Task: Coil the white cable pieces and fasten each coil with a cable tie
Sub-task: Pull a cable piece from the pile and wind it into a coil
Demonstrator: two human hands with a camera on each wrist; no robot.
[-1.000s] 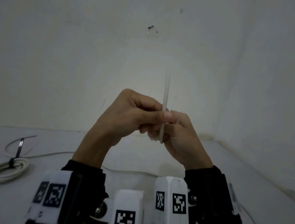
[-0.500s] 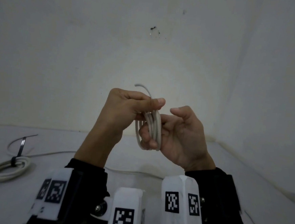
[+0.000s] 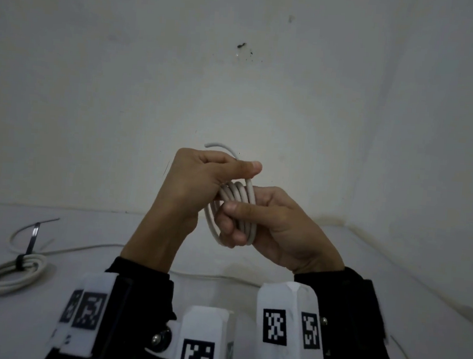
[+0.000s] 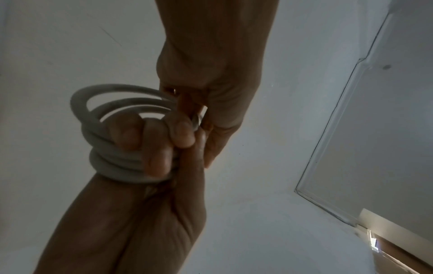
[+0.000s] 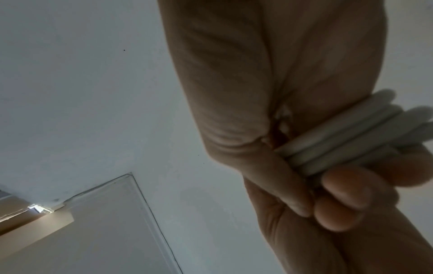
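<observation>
White cable coil (image 3: 237, 207) is held above the surface, gripped by left hand (image 3: 198, 182) at 12 o'clock and right hand (image 3: 268, 224) at 6; loops should be kept bunched until tied.

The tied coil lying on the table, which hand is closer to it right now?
Left. The left hand is raised on the side where the tied coil lies, gripping the coil in hand; the right hand is farther off.

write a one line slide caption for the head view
Both hands, left hand and right hand, grip a white cable coil above the table.
</observation>
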